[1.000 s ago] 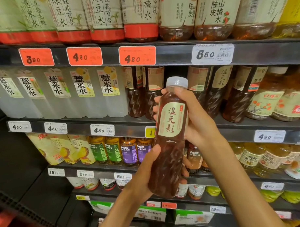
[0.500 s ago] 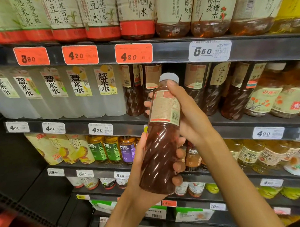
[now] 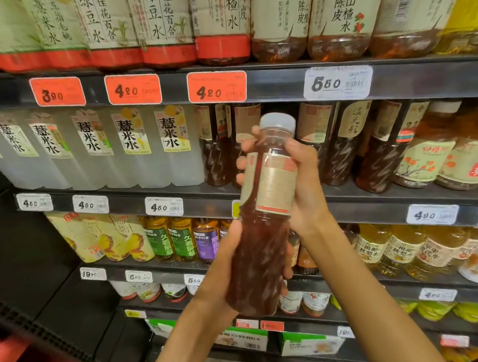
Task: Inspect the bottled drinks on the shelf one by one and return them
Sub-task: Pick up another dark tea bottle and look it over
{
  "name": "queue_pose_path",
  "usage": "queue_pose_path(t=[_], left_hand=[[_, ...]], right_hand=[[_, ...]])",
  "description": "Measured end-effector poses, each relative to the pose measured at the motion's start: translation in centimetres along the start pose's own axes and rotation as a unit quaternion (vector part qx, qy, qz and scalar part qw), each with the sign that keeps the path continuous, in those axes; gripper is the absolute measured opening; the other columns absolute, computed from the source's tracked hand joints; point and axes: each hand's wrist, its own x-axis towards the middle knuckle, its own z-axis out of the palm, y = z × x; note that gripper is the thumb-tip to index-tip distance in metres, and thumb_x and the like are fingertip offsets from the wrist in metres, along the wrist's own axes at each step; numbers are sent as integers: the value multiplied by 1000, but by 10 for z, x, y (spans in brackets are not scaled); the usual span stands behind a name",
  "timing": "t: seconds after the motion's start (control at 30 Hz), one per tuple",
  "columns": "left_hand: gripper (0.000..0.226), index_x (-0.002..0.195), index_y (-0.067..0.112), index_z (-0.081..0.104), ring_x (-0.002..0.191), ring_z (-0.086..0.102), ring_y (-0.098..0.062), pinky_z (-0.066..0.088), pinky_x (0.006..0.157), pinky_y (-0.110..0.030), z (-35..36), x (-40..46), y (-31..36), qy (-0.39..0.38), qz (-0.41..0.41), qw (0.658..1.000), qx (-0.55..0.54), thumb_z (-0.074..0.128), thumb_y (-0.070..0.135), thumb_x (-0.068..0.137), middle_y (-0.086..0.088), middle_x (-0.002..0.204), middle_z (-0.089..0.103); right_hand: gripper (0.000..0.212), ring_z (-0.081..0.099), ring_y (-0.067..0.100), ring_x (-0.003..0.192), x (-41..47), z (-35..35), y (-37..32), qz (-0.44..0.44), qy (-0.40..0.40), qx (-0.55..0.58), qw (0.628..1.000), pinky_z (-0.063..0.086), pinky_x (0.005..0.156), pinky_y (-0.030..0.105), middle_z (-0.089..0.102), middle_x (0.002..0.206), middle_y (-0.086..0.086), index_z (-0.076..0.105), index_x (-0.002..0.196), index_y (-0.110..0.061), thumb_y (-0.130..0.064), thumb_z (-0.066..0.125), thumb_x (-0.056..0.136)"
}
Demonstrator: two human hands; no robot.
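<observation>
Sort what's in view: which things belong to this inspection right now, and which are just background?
In the job: dark brown plastic bottle with white cap, left hand, right hand, matching dark bottles on the middle shelf.

Background: orange price tags, cloudy white water bottles, yellow juice pouches.

Two bare forearms are seen, the left hand (image 3: 224, 261) and the right hand (image 3: 305, 183) uncovered, with no sleeve, glove, watch, ring or other worn item shown.

Gap in dark-bottle row (image 3: 278, 111) behind held bottle (image 3: 260, 235); neighbours (image 3: 342, 146) packed tight either side.
</observation>
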Motion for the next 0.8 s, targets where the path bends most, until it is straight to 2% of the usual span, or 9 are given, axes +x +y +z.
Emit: queue_pose_path(t=[0.07, 0.13, 0.23, 0.37, 0.43, 0.53, 0.67, 0.73, 0.8], left_hand=[[63, 108, 26, 70, 86, 70, -21, 57, 71, -31, 4, -3, 1, 74, 27, 990, 119, 64, 73, 67, -9, 102, 72], [52, 105, 33, 68, 93, 70, -20, 56, 73, -25, 5, -3, 3, 136, 67, 969, 194, 62, 69, 67, -4, 103, 73], [51, 110, 31, 60, 95, 68, -9, 53, 73, -17, 4, 6, 6, 198, 133, 922, 304, 58, 63, 70, 8, 100, 71], [29, 105, 46, 51, 92, 63, 3, 51, 74, -13, 2, 11, 3, 223, 161, 860, 429, 67, 49, 81, 22, 97, 66], [34, 106, 47, 52, 93, 63, 5, 51, 74, -12, 0, 10, 1, 199, 155, 862, 440, 69, 52, 76, 27, 99, 65], [34, 99, 36, 61, 89, 68, -3, 53, 72, -16, -6, 11, 6, 149, 104, 892, 414, 76, 47, 70, 16, 94, 71], [48, 115, 25, 60, 105, 66, -15, 54, 88, -30, -10, 14, 10, 64, -22, 939, 336, 72, 30, 70, 1, 110, 72], [42, 109, 34, 61, 101, 67, -8, 55, 81, -22, -7, 14, 4, 75, -7, 940, 332, 74, 32, 68, 8, 105, 73], [41, 100, 40, 60, 92, 67, 2, 52, 69, -11, -2, 15, -2, 122, 21, 938, 323, 77, 42, 63, 20, 95, 72]], right_hand=[[61, 61, 21, 92, -2, -3, 0, -16, -6, 19, 1000, 52, 81, 32, 66, 104, 9, 58, 115, -9, -41, 77, 67], [71, 60, 27, 107, -6, -10, -2, -28, 46, -30, 998, 50, 93, 38, 62, 118, 15, 54, 124, -6, -47, 76, 70], [57, 56, 32, 121, -10, -16, -5, -29, 101, -145, 984, 43, 104, 48, 56, 131, 21, 44, 138, -6, -37, 56, 90], [41, 69, 22, 94, -10, -17, -3, -49, 125, -124, 983, 56, 76, 36, 71, 101, 9, 57, 119, -14, -37, 57, 85], [34, 69, 19, 86, -11, -20, -4, -56, 129, -102, 985, 57, 73, 34, 71, 94, 5, 61, 111, -15, -37, 63, 84], [55, 68, 19, 81, -13, -21, -8, -52, 73, -49, 995, 56, 73, 34, 69, 94, 6, 62, 107, -12, -42, 82, 66], [63, 66, 19, 81, -14, -16, -13, -40, -21, -73, 996, 55, 74, 34, 68, 96, 5, 59, 109, -11, -46, 83, 63], [63, 68, 23, 87, -15, -12, -15, -35, -18, -126, 991, 55, 78, 37, 69, 100, 8, 57, 115, -9, -45, 79, 68], [52, 68, 29, 95, -14, -10, -17, -45, 38, -219, 974, 55, 83, 41, 69, 107, 13, 55, 119, -10, -38, 70, 78]])
